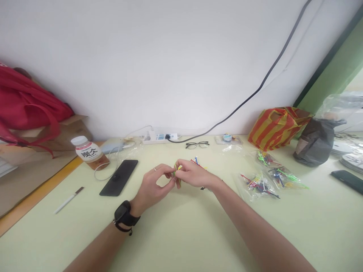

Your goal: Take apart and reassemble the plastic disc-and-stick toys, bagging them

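My left hand (156, 185), with a ring and a black wristwatch (124, 216), pinches a small green plastic piece (175, 173) between thumb and forefinger. My right hand (192, 173) meets it there, its fingers closed on the same piece. Most of that piece is hidden by the fingertips, so its full shape cannot be made out. Just behind my right hand lie loose plastic pieces (196, 161) in blue, red and yellow, partly covered by the hand. A small black tip (202, 188) shows beneath my right wrist.
Clear bags of colourful plastic pieces (256, 185) lie to the right, near a striped bag (279, 128) and a dark bag (315, 141). Leftward are a black phone (119, 177), a bottle (89, 153) and a pen (68, 200). Eyeglasses (197, 144) and a power strip (160, 138) sit by the wall.
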`<state>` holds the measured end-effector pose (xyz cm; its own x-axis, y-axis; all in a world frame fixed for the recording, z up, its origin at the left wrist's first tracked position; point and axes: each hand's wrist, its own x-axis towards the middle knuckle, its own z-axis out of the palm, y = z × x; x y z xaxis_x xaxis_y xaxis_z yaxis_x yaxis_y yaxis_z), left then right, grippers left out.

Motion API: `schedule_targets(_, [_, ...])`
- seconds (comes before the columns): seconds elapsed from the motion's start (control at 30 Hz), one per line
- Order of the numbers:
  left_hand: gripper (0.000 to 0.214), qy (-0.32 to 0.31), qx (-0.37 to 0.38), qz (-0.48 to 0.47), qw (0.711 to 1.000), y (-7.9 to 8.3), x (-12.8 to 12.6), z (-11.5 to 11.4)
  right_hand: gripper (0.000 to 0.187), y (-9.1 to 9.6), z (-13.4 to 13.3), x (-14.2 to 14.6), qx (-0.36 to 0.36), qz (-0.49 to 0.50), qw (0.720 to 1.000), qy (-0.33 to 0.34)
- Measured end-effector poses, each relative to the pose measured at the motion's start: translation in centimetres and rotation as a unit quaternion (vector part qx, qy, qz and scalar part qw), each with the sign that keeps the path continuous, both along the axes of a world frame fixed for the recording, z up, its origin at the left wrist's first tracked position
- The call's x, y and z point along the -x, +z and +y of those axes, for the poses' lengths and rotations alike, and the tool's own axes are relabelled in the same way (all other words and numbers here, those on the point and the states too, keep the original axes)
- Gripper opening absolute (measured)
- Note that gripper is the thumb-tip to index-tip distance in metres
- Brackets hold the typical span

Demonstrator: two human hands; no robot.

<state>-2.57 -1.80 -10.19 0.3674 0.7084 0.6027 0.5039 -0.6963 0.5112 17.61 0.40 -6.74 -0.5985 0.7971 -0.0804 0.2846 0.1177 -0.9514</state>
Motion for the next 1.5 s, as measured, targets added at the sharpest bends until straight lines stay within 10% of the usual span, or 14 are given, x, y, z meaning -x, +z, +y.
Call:
schedule_targets(0.3, [0.011,-0.036,0.024,0.054,0.998,-0.4,0.1,-0.3,0.006,-1.0,0.1,0.2,-0.008,-0.056,0.997,0.048])
schedule_targets(0.53, [0.013,-0.057,0.076,0.093,0.991,-0.1,0.3,-0.7,0.007,-1.4,1.5,-1.4,-0.087,-0.125,0.982,-0.111])
schedule_targets(0.87, [0.007,-0.088,0.077,0.16,0.98,-0.4,1.5,0.5,0.009,-0.8,3.5,-5.5,-0.169,-0.236,0.942,-0.167])
schedule_targets(1.3, [0.011,-0.028,0.036,0.145,0.988,-0.7,2.9,1.5,0.02,0.3,2.2,-8.6,0.009,-0.363,0.931,0.035])
schedule_targets(1.5, [0.012,-0.012,0.021,0.083,0.996,-0.4,2.0,0.9,0.012,1.1,1.9,-6.1,-0.017,-0.224,0.973,0.058])
